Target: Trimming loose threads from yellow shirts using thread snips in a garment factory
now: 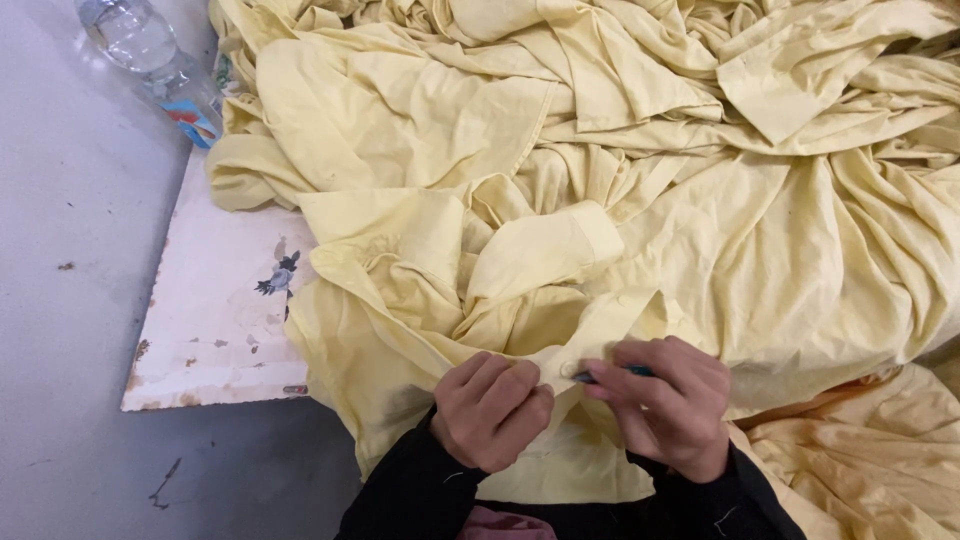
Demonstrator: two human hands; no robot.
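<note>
A pale yellow shirt [520, 290] lies crumpled in front of me on a large heap of the same yellow cloth. My left hand [492, 408] pinches the shirt's edge just left of a small white button [568, 370]. My right hand [668, 402] is closed around a small blue-handled tool [612, 373], its tip pointing at the button. Both wrists wear black sleeves. The tool's working end is mostly hidden by my fingers.
A worn white board [215, 320] with chipped paint sticks out at the left under the cloth, over a grey floor [70, 300]. A clear plastic bottle [150, 55] lies at the top left. Orange-yellow fabric [860, 460] bunches at the lower right.
</note>
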